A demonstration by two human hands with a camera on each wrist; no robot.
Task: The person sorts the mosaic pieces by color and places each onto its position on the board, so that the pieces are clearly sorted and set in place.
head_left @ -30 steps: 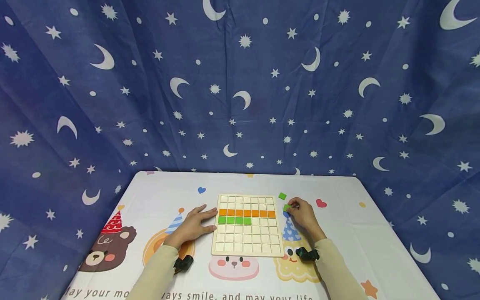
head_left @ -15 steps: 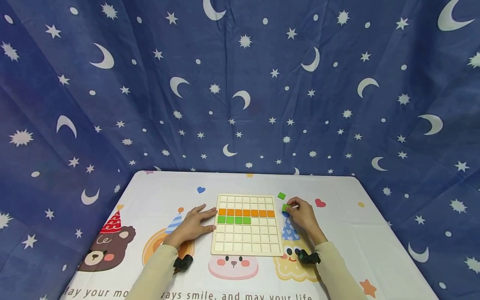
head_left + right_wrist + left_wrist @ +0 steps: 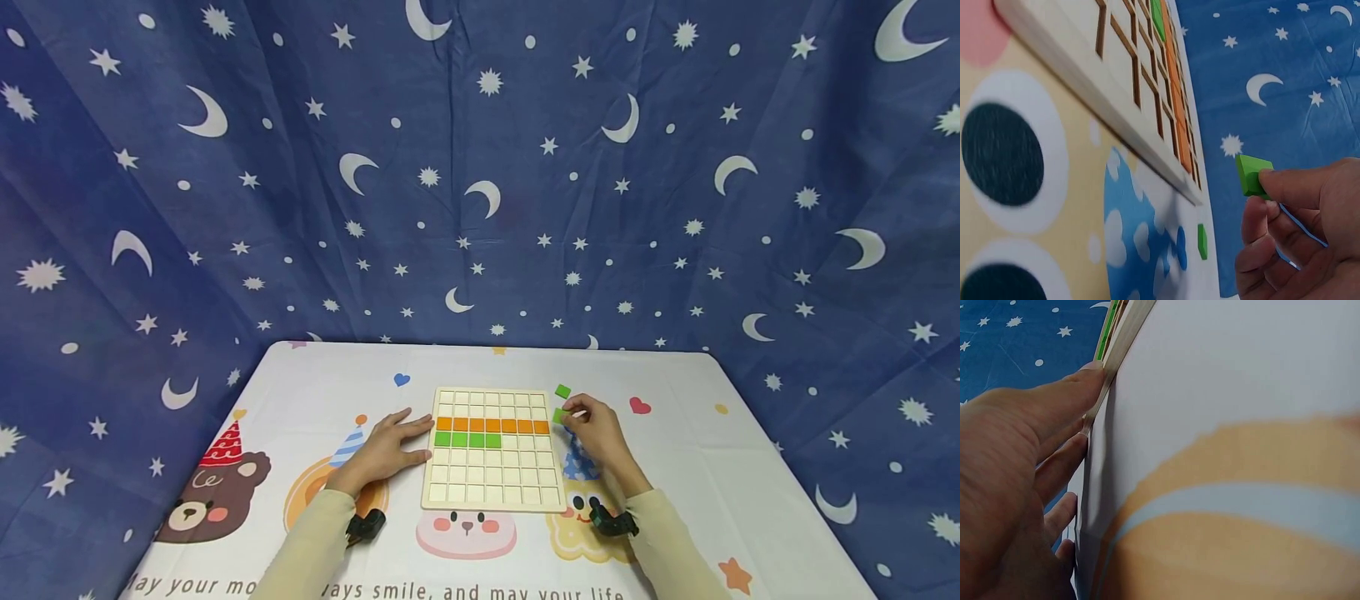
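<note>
A pale wooden grid board (image 3: pixel 495 497) lies mid-table, with a full row of orange tiles (image 3: pixel 477 426) and a part row of green tiles (image 3: pixel 460 440) below it. My left hand (image 3: pixel 384 454) has its fingers spread, thumb and fingertips right at the board's left edge, as the left wrist view also shows. Between thumb and fingers my right hand (image 3: pixel 602 432) pinches a green square tile (image 3: pixel 1252 175), held above the table by the board's right edge. One loose green tile (image 3: pixel 562 391) lies on the cloth beyond that hand.
The white tablecloth (image 3: pixel 675 433) carries printed cartoons, such as a bear (image 3: pixel 213 500) and a pink face (image 3: pixel 467 533). A dark blue curtain (image 3: pixel 480 167) with moons and stars stands behind the table and along its sides. Each wrist wears a black camera (image 3: pixel 615 521).
The right hand has moved slightly left toward the board, bringing the pinched green tile up off the cloth. The left hand and the board have stayed in place.
</note>
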